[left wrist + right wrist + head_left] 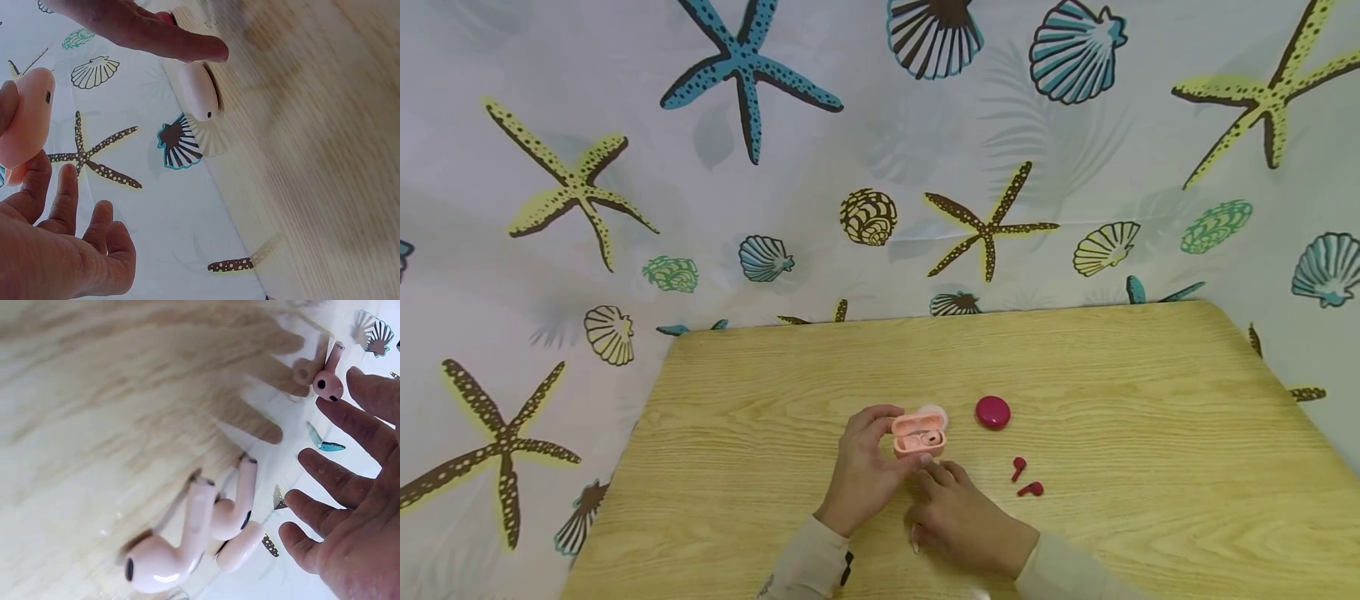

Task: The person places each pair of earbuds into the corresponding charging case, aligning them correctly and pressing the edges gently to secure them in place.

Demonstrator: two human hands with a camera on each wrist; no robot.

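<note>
My left hand point(863, 475) grips an opened peach earbud case point(919, 447), fingers behind and thumb at its front. One peach earbud point(932, 438) sits in the case's right side. In the left wrist view, part of the peach case point(31, 115) shows beside the lower hand. My right hand point(962, 521) is just below the case, palm down. In the right wrist view, a pink earbud point(328, 385) is between the right thumb and index finger, which appear to pinch it, with its shadow beside it. The other right fingers point(337, 478) are fairly straight.
A round crimson case point(992, 412) lies right of the hands, with two crimson earbuds point(1032, 489) nearer me. A pale pink case point(199, 92) stands behind the held one. Two earbuds point(169, 553) look pale pink in the right wrist view. Patterned cloth backs the wooden table point(760, 367).
</note>
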